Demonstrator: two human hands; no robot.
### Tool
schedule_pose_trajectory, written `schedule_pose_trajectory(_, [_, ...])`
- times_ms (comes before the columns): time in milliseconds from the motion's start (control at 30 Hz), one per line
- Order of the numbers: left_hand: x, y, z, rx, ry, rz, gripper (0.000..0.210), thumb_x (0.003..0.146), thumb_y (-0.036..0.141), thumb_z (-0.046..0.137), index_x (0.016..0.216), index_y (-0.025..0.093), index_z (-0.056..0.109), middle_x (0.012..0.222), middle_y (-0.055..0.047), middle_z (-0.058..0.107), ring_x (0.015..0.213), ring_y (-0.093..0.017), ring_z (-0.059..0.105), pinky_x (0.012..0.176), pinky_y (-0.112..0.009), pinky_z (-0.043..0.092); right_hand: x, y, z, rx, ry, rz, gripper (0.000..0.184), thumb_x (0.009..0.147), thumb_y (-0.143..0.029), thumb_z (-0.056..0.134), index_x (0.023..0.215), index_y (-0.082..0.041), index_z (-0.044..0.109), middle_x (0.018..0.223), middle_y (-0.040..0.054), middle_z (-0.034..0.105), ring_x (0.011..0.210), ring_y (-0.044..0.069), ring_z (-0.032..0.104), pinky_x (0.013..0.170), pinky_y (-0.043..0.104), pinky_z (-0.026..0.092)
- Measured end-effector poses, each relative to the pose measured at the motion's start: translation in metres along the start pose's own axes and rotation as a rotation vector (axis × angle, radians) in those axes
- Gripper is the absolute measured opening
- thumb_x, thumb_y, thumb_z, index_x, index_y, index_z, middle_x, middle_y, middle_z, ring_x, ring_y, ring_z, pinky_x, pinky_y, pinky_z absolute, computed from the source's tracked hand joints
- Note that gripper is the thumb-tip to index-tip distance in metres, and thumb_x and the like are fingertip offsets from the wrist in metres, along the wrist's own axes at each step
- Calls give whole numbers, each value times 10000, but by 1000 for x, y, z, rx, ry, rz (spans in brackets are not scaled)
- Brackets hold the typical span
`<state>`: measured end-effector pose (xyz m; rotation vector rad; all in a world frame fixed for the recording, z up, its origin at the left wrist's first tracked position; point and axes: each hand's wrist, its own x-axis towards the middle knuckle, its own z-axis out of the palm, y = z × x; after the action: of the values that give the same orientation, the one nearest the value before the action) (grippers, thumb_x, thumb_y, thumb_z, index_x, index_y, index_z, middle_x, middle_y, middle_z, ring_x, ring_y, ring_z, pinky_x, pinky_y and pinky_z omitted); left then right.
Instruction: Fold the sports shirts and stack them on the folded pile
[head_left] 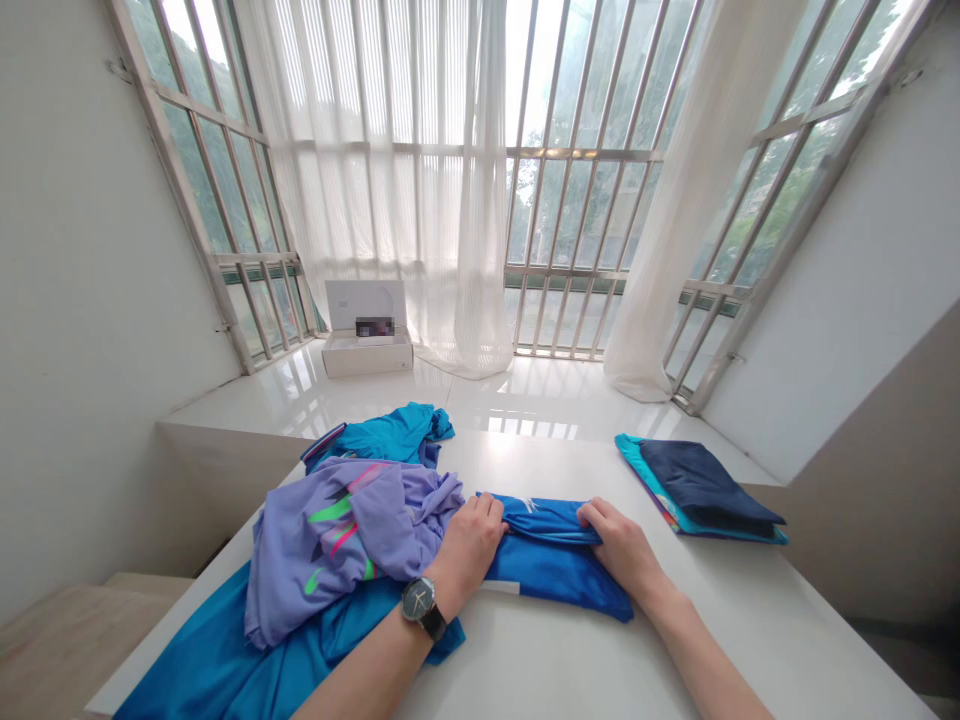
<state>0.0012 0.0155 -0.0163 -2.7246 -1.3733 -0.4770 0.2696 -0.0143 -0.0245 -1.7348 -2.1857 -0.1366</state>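
A blue garment (551, 578), partly folded, lies on the white table in front of me, with a raised fold across its middle. My left hand (478, 535), with a watch on the wrist, has its fingers closed on the left end of that fold. At the right end, my right hand (613, 540) pinches the same cloth. Just left of my left hand sits a crumpled purple shirt (330, 545) with green and pink marks. Beneath it spreads a teal garment (217, 650). Behind the purple shirt is another teal garment (390, 432), bunched up.
Folded clothes, dark navy over turquoise, form a stack (705, 485) on the right of the white table (570, 670). An open white box (367, 355) stands on the window ledge (480, 395) at the back. Sheer curtains (450, 200) hang before the barred window.
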Motion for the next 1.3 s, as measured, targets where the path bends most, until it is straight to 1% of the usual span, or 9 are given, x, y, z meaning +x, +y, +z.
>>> schedule_pose_trajectory(267, [-1, 1, -1, 25, -1, -17, 83, 967, 242, 595, 970, 159, 585, 976, -63, 635, 845, -217, 619, 734, -321, 521, -5, 0, -14, 124, -106, 25, 377, 609, -5, 391, 854, -244, 549, 887, 6, 594, 759, 161, 593, 696, 252, 430])
schedule_pose_trajectory(400, [-1, 0, 0, 29, 14, -4, 92, 960, 249, 609, 961, 158, 591, 968, -60, 638, 841, -223, 621, 691, -313, 507, -11, 8, -15, 241, -144, 34, 354, 649, -34, 409, 884, -258, 551, 920, -1, 578, 802, 158, 595, 743, 257, 445])
schedule_pose_trajectory(567, [0, 1, 3, 93, 46, 23, 141, 950, 292, 625, 938, 153, 610, 951, -71, 649, 847, -249, 612, 704, -349, 496, -11, 14, -15, 333, -182, 44, 297, 694, -76, 459, 889, -257, 589, 967, 10, 590, 823, 171, 604, 773, 279, 463])
schedule_pose_trajectory(767, [0, -1, 4, 115, 126, 24, 268, 955, 417, 596, 877, 162, 629, 897, -66, 661, 897, -278, 591, 780, -423, 478, -12, 8, -26, 362, -241, 87, 254, 743, -142, 490, 930, -261, 613, 1010, 16, 595, 785, 162, 588, 748, 286, 476])
schedule_pose_trajectory(933, [-1, -2, 1, 88, 150, 42, 262, 948, 409, 613, 881, 158, 640, 914, -63, 671, 971, -288, 577, 846, -445, 454, -13, 6, -30, 380, -277, 106, 144, 825, -290, 548, 952, -261, 608, 1027, 19, 587, 759, 156, 574, 742, 296, 486])
schedule_pose_trajectory(1033, [-2, -2, 0, 61, 130, 47, 245, 937, 405, 633, 894, 164, 638, 939, -58, 671, 934, -271, 578, 838, -434, 452, -13, 7, -30, 390, -283, 111, 196, 850, -431, 589, 952, -266, 617, 1041, 24, 592, 759, 162, 574, 750, 311, 495])
schedule_pose_trajectory(1100, [-2, -2, -1, 34, 129, 69, 210, 945, 382, 627, 907, 176, 632, 959, -49, 666, 933, -259, 575, 845, -422, 449, -12, 8, -30, 400, -281, 110, 233, 860, -482, 590, 950, -270, 629, 1048, 29, 596, 792, 173, 583, 767, 320, 499])
schedule_pose_trajectory(1200, [-2, -4, 1, -11, 124, 150, 154, 986, 321, 568, 914, 197, 621, 959, -26, 656, 919, -229, 573, 841, -389, 445, -10, 10, -29, 428, -280, 88, 212, 869, -466, 590, 938, -273, 644, 1037, 32, 600, 852, 189, 597, 792, 325, 503])
schedule_pose_trajectory(1300, [-2, -7, 5, -35, 111, 206, 169, 1008, 290, 524, 898, 203, 617, 931, -12, 651, 875, -211, 576, 804, -371, 444, -9, 12, -26, 463, -255, 62, 149, 864, -399, 596, 920, -275, 657, 994, 26, 607, 865, 191, 606, 801, 322, 504])
